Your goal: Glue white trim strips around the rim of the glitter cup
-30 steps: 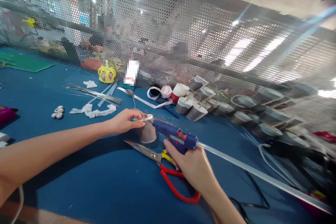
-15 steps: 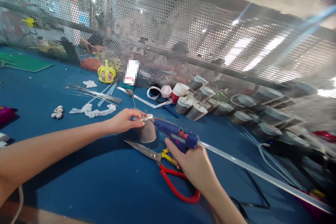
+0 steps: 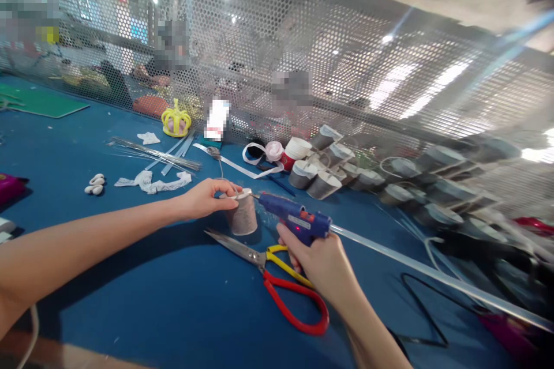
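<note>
My left hand pinches the top rim of a small grey cup, which stands on the blue table; a thin cord rises by the fingertips. A blue hot glue gun is gripped in my right hand, its nozzle pointing left at the cup's rim. From the back of the gun a long clear glue stick runs off to the right. Scissors with one yellow and one red handle lie below the cup, partly under my right hand.
Several grey cups are grouped at the right, before a perforated metal screen. White ribbon, a lace strip, metal wires and a yellow crown lie farther back. A black wire stand is at the lower right.
The glue gun in my right hand has moved slightly right, its nozzle drawing away from the cup's rim. My left hand and the cup stay in place.
</note>
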The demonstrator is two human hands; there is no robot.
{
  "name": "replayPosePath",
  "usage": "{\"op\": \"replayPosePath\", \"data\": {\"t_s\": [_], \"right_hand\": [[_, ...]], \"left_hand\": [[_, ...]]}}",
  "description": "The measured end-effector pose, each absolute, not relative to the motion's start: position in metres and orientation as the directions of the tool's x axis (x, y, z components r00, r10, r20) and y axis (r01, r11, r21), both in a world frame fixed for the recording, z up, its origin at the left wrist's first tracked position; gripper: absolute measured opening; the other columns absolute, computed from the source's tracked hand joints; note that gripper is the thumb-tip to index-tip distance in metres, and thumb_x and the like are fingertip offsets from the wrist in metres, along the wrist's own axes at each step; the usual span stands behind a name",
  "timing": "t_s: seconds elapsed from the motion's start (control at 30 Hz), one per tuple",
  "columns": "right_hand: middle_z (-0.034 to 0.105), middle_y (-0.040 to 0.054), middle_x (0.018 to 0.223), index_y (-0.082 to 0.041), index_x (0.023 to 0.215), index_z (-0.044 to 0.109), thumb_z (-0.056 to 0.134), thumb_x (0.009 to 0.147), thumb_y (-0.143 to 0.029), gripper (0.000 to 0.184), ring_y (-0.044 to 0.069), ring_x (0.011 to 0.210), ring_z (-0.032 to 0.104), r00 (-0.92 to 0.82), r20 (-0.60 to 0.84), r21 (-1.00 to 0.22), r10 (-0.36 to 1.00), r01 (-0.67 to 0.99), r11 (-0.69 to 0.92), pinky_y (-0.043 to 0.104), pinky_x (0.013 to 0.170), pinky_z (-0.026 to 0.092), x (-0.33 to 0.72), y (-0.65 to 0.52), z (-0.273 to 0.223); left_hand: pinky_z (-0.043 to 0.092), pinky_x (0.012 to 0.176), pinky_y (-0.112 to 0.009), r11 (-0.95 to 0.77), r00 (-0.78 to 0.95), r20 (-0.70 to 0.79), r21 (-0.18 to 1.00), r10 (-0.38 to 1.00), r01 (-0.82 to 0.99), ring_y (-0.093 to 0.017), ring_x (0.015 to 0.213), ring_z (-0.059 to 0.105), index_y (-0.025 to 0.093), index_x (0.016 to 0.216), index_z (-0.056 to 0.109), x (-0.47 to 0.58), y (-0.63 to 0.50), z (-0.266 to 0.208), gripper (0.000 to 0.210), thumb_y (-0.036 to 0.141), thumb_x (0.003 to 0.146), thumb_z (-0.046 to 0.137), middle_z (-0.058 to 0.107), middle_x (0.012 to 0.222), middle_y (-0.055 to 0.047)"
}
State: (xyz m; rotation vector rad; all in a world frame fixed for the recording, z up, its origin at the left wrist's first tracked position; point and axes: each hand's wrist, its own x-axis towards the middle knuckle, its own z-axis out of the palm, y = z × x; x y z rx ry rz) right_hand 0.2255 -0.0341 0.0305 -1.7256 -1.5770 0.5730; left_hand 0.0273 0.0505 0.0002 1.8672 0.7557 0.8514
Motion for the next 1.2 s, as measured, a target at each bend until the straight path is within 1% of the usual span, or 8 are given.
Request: {"op": "replayPosePath", "data": {"t_s": [0.1,0.2,0.4,0.57,0.9,1.0,1.1,1.2], "right_hand": [[0.046,-0.0013,0.031,-0.019,0.043,0.051,0.053,0.064,-0.039,0.029,0.011,0.029,0.044,0.221,0.014,-0.753,0.975,0.644,-0.135,0.024,0.036,0.040,0.224,-0.032,0.028],[0.048,-0.0010,0.033,-0.019,0.044,0.050,0.054,0.065,-0.039,0.029,0.011,0.030,0.045,0.237,-0.009,-0.752,0.971,0.639,-0.163,0.023,0.037,0.041,0.221,-0.032,0.031],[0.043,-0.0047,0.031,-0.019,0.049,0.051,0.055,0.063,-0.032,0.019,0.010,0.027,0.042,0.183,0.006,-0.781,0.983,0.615,-0.110,0.022,0.032,0.036,0.220,-0.035,0.034],[0.046,-0.0021,0.032,-0.019,0.045,0.048,0.055,0.064,-0.040,0.029,0.011,0.028,0.044,0.205,0.026,-0.767,0.978,0.632,-0.112,0.024,0.035,0.041,0.224,-0.034,0.026],[0.042,-0.0041,0.030,-0.018,0.046,0.051,0.057,0.062,-0.041,0.029,0.010,0.027,0.041,0.190,-0.010,-0.801,0.982,0.586,-0.122,0.023,0.034,0.038,0.224,-0.033,0.030],[0.039,-0.0055,0.029,-0.015,0.051,0.053,0.056,0.064,-0.045,0.032,0.008,0.027,0.038,0.131,-0.039,-0.852,0.991,0.513,-0.101,0.021,0.033,0.034,0.225,-0.036,0.030],[0.037,-0.0074,0.031,-0.013,0.064,0.057,0.057,0.065,-0.044,0.031,0.005,0.027,0.033,0.067,-0.049,-0.943,0.997,0.326,-0.069,0.019,0.031,0.026,0.231,-0.033,0.032],[0.046,-0.0050,0.042,-0.013,0.072,0.056,0.063,0.061,-0.038,0.028,0.006,0.036,0.041,0.143,-0.028,-0.981,0.989,0.189,-0.055,0.018,0.035,0.031,0.245,-0.020,0.030]], "left_hand": [[0.034,0.091,-0.032,-0.389,0.580,0.244,0.911,0.777,0.138,-0.018,0.106,0.048,0.014,0.063,0.050,0.027,0.050,0.001,0.009,0.017,0.071,0.053,0.058,0.106,-0.009],[0.033,0.091,-0.033,-0.393,0.583,0.249,0.910,0.773,0.131,-0.018,0.107,0.048,0.014,0.062,0.049,0.027,0.051,-0.001,0.009,0.017,0.071,0.052,0.058,0.106,-0.010],[0.032,0.092,-0.034,-0.406,0.576,0.265,0.905,0.773,0.129,-0.019,0.107,0.047,0.015,0.062,0.050,0.027,0.054,-0.005,0.010,0.019,0.070,0.054,0.058,0.104,-0.009],[0.033,0.093,-0.034,-0.412,0.577,0.267,0.901,0.772,0.134,-0.018,0.107,0.047,0.016,0.062,0.051,0.027,0.054,-0.004,0.008,0.017,0.069,0.054,0.059,0.104,-0.007],[0.033,0.092,-0.034,-0.415,0.581,0.261,0.898,0.770,0.147,-0.019,0.108,0.047,0.015,0.062,0.052,0.026,0.052,0.001,0.008,0.017,0.069,0.054,0.059,0.105,-0.007],[0.033,0.092,-0.034,-0.425,0.585,0.250,0.887,0.772,0.181,-0.019,0.107,0.047,0.014,0.062,0.052,0.026,0.052,0.002,0.008,0.017,0.069,0.053,0.058,0.107,-0.008],[0.032,0.092,-0.034,-0.431,0.582,0.244,0.879,0.776,0.205,-0.019,0.107,0.048,0.014,0.063,0.053,0.026,0.053,0.002,0.007,0.017,0.069,0.053,0.058,0.107,-0.009],[0.031,0.093,-0.035,-0.464,0.579,0.265,0.856,0.771,0.226,-0.018,0.108,0.047,0.015,0.064,0.054,0.025,0.053,0.003,0.007,0.018,0.070,0.053,0.059,0.106,-0.008]]}}
